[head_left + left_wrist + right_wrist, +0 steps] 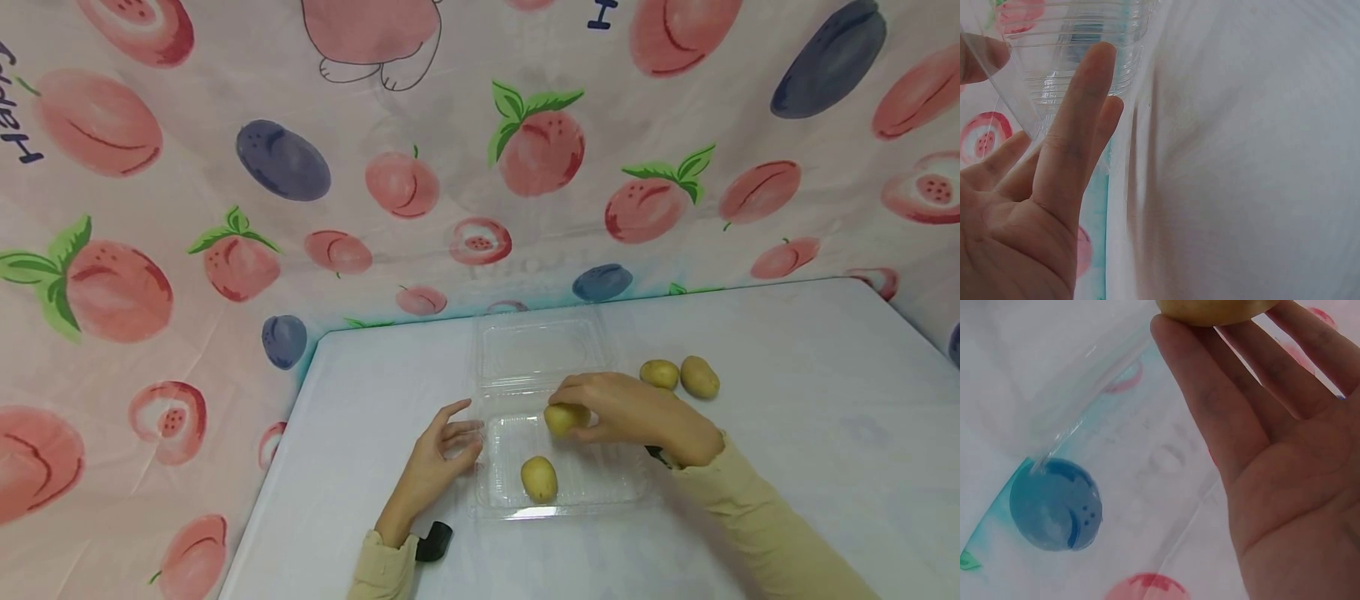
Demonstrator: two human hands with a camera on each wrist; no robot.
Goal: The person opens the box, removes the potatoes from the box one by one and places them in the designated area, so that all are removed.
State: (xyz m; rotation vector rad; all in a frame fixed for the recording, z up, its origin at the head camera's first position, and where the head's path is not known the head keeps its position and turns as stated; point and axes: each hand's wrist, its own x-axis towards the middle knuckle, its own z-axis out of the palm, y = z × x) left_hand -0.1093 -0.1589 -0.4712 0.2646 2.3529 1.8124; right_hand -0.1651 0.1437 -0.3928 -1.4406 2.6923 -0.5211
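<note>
A clear plastic clamshell container (517, 508) lies on the white table with its lid (543, 350) folded back. My right hand (618, 408) grips a potato (562, 419) over the container's base, with the fingertips round it; in the right wrist view that potato (1216, 311) shows at the top edge. Another potato (539, 479) sits inside the base, near its front wall. At the container's left side is my left hand (438, 454), fingers loosely extended and fingertips right at the rim. The left wrist view shows its fingers (1063, 144) alongside the ridged clear wall.
Two potatoes, one (659, 374) beside the other (700, 377), rest on the table (810, 433) right of the lid. A fruit-print cloth (420, 250) hangs behind the table and along its left side. Black wrist straps show at both sleeves.
</note>
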